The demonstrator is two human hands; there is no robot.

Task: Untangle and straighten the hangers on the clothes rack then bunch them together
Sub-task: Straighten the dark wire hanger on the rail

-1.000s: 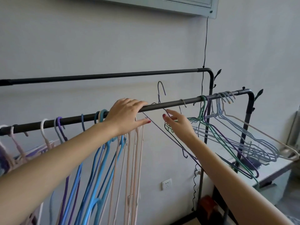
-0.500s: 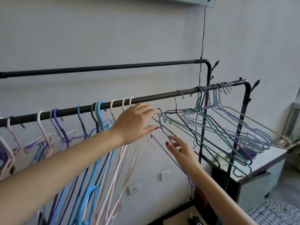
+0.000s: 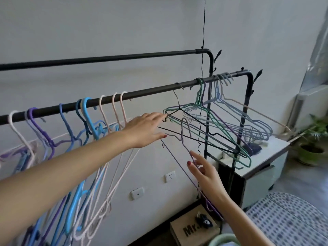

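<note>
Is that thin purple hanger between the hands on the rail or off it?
Off. The purple hanger has its hook below the front rail, free of it; the right hand touches its wire.

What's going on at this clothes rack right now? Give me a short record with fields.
Rack: front rail carries the hangers; the back rail shows none
Left group: pink, blue and purple hangers hooked on the front rail
Right group: tangled wire hangers near the rail's end
Off the rail: purple wire hanger, hook hanging free
Left hand: fingers straight, reaching toward the tangle
Right hand: fingers at the purple wire hanger
Beside rack: white cabinet, potted plant
</note>
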